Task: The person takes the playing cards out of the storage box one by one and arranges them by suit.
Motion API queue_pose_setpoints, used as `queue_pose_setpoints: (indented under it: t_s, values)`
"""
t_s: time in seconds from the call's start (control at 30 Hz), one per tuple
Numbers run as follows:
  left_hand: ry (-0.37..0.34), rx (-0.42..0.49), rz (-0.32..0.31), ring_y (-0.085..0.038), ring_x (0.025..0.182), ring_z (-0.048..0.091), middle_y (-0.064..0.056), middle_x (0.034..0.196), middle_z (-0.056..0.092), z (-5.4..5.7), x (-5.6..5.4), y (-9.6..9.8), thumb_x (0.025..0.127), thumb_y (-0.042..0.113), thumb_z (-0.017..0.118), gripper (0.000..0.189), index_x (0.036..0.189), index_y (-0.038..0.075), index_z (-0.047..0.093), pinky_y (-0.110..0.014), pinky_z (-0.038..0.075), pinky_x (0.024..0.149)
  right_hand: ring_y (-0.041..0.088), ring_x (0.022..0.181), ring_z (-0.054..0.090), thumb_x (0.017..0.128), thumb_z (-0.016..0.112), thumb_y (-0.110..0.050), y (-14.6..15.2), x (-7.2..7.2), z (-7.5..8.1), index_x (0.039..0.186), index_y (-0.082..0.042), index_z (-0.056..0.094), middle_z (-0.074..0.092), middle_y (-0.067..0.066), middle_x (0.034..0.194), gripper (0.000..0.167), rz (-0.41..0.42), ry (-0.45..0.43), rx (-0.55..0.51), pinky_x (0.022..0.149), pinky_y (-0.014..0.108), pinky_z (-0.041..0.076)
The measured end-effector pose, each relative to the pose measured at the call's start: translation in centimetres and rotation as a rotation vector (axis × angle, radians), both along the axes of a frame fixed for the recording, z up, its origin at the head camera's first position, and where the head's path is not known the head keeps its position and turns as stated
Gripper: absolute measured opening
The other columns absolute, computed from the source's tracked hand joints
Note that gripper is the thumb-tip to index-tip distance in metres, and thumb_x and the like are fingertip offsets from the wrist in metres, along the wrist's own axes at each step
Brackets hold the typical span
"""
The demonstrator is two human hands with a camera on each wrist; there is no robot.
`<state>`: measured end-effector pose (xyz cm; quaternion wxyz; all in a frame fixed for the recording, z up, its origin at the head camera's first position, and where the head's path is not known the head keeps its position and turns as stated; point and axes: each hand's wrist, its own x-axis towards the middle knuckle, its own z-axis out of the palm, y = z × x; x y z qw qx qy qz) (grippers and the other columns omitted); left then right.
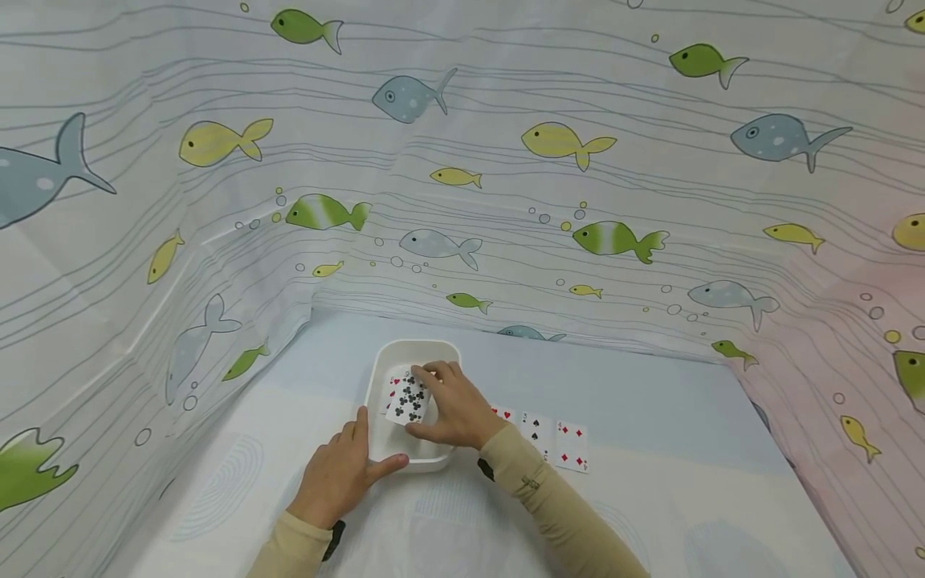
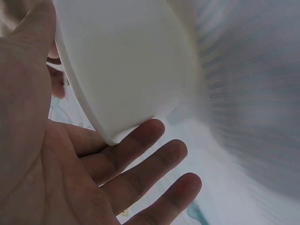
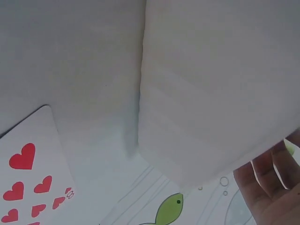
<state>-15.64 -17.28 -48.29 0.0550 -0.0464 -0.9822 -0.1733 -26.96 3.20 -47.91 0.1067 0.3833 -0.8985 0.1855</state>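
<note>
A white plastic tray stands on the table, a little left of the middle in the head view. My left hand rests at its near left corner, fingers along the outer wall and thumb by the near rim. In the left wrist view the fingers look nearly straight against the tray's side. My right hand reaches over the right rim and grips a clubs playing card by its edges, between thumb and fingertips. Under it a hearts card peeks out inside the tray.
Right of the tray lies a row of face-up cards: a hearts card partly behind the right arm, a spades card and a four of diamonds. A fish-print sheet walls the table at the back and sides.
</note>
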Motion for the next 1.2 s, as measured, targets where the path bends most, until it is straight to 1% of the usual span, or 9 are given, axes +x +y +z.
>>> queue_pose_setpoints:
  t_s: [0.13,0.43,0.6,0.77,0.9,1.07,1.2]
  values:
    - [-0.005,0.006,0.008,-0.043,0.096,0.065,-0.030,0.124,0.061,0.0,0.0,0.0,0.085,0.068,0.068,0.111,0.147,-0.018,0.035,-0.055,0.053,0.080,0.020,0.124,0.048,0.081,0.076,-0.057,0.8,0.4,0.2,0.154,-0.010,0.044,0.048,0.007,0.143,0.092,0.008,-0.001,-0.041,0.100,0.034,0.048]
    - [0.001,-0.004,0.003,-0.044,0.097,0.065,-0.030,0.124,0.061,0.1,0.0,0.0,0.084,0.070,0.066,0.112,0.146,-0.018,0.035,-0.056,0.052,0.081,0.019,0.121,0.046,0.079,0.078,-0.055,3.0,1.0,1.4,0.155,-0.011,0.041,0.046,0.005,0.142,0.096,0.004,-0.028,-0.073,0.096,0.035,0.049]
    - [-0.003,-0.003,0.008,-0.043,0.097,0.065,-0.030,0.123,0.061,0.0,0.0,0.1,0.084,0.068,0.068,0.112,0.147,-0.018,0.034,-0.056,0.053,0.080,0.019,0.119,0.046,0.078,0.078,-0.057,4.2,1.2,1.8,0.155,-0.013,0.043,0.047,0.005,0.141,0.095,-0.001,-0.015,-0.051,0.094,0.035,0.050]
    - [-0.005,0.002,0.009,-0.043,0.097,0.065,-0.030,0.123,0.061,0.0,0.0,0.1,0.084,0.068,0.068,0.113,0.146,-0.019,0.034,-0.056,0.052,0.080,0.019,0.120,0.046,0.077,0.078,-0.057,5.4,1.6,1.4,0.152,-0.013,0.046,0.049,0.005,0.139,0.093,-0.020,-0.012,-0.028,0.094,0.036,0.050]
    - [0.009,0.007,0.007,-0.043,0.096,0.065,-0.030,0.122,0.061,-0.1,0.0,0.0,0.083,0.070,0.067,0.114,0.146,-0.019,0.035,-0.056,0.052,0.080,0.018,0.120,0.047,0.077,0.078,-0.057,6.6,1.8,0.9,0.152,-0.015,0.047,0.050,0.004,0.139,0.091,-0.030,-0.016,-0.018,0.095,0.036,0.050]
    - [0.029,0.006,0.002,-0.043,0.096,0.065,-0.030,0.120,0.062,-0.2,0.1,-0.1,0.084,0.071,0.066,0.113,0.146,-0.019,0.035,-0.055,0.053,0.078,0.016,0.119,0.046,0.077,0.079,-0.057,8.5,2.2,0.1,0.151,-0.016,0.047,0.050,0.003,0.137,0.090,-0.022,-0.024,-0.013,0.096,0.036,0.050]
    - [0.031,0.004,0.001,-0.042,0.095,0.065,-0.030,0.119,0.062,-0.2,0.1,-0.1,0.084,0.071,0.066,0.114,0.146,-0.019,0.035,-0.054,0.053,0.077,0.015,0.119,0.045,0.077,0.079,-0.055,10.2,2.5,-0.6,0.151,-0.015,0.048,0.050,0.002,0.137,0.089,-0.022,-0.033,-0.003,0.095,0.034,0.049]
